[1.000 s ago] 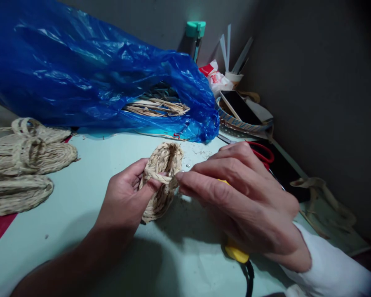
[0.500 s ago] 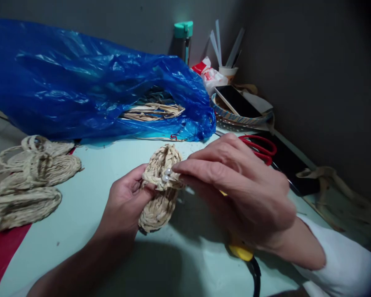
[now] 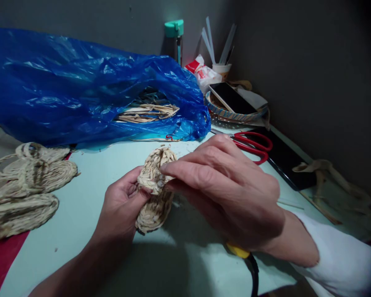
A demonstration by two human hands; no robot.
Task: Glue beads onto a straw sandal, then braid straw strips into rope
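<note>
A small woven straw slipper [image 3: 153,212] stands tilted above the pale table, held at its left side by my left hand [image 3: 125,202], thumb on the strap. My right hand [image 3: 222,185] reaches over from the right, its thumb and index finger pinched together at the strap. Whatever lies between those fingertips is too hidden to name. A pearly bead shows at the strap, partly covered by the fingers. Under my right hand a yellow object [image 3: 238,251] with a black cord is partly hidden.
A blue plastic bag [image 3: 89,90] with straw strands spans the back. More woven slippers [image 3: 34,177] lie at left. Red-handled scissors [image 3: 253,144], a dark flat object [image 3: 292,165], and a basket [image 3: 235,115] holding a phone [image 3: 231,98] are at right.
My right fingertips have moved left over the strap and now cover most of the beads. The whole view has shifted slightly, and more of the red scissors shows.
</note>
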